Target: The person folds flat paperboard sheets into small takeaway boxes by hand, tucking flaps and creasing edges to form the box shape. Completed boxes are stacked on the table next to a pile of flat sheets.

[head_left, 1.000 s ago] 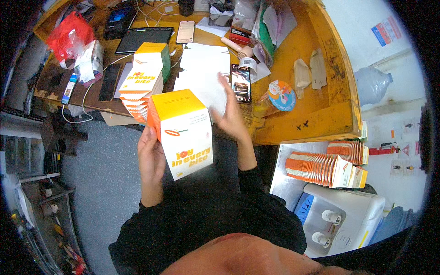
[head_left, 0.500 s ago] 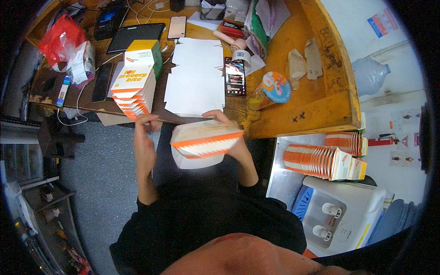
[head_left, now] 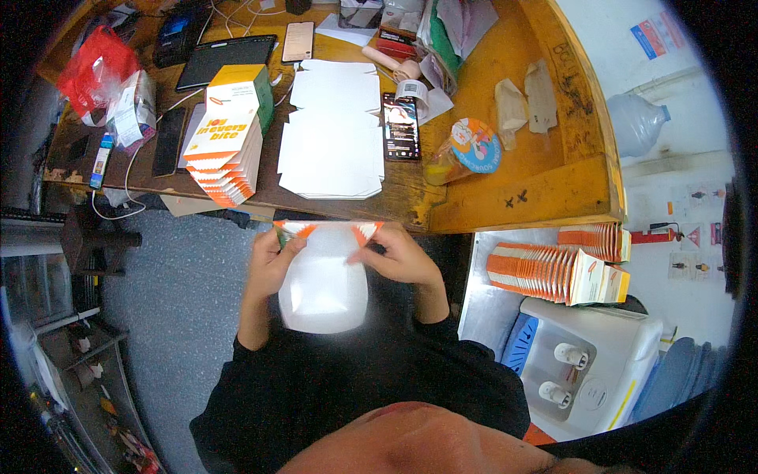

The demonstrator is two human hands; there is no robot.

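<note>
In front of my body, below the table edge, I hold a partly folded paper food carton (head_left: pixel 324 288) with its white inside facing up. Orange-and-white printed flaps show at its two far corners. My left hand (head_left: pixel 272 265) is closed on the left corner, thumb on top. On the right corner my right hand (head_left: pixel 401 257) grips with the thumb over the white face; its other fingers are partly hidden. Beyond the carton lies a pile of flat white carton blanks (head_left: pixel 332 154) on the table. Left of that pile stands a nested stack of folded cartons (head_left: pixel 229 138), yellow, white and orange.
Right of the blanks lies a lit phone (head_left: pixel 403 126); another phone (head_left: pixel 298 41) and a black tablet (head_left: pixel 225 63) are behind. A red plastic bag (head_left: pixel 95 67) sits far left. Rows of folded cartons (head_left: pixel 537 272) stand on a metal surface at right, above a water dispenser (head_left: pixel 576 371).
The carton has turned from showing its orange-striped side to showing its white inside, and has come nearer my body. My left hand, apart from it before, now grips its left corner.
</note>
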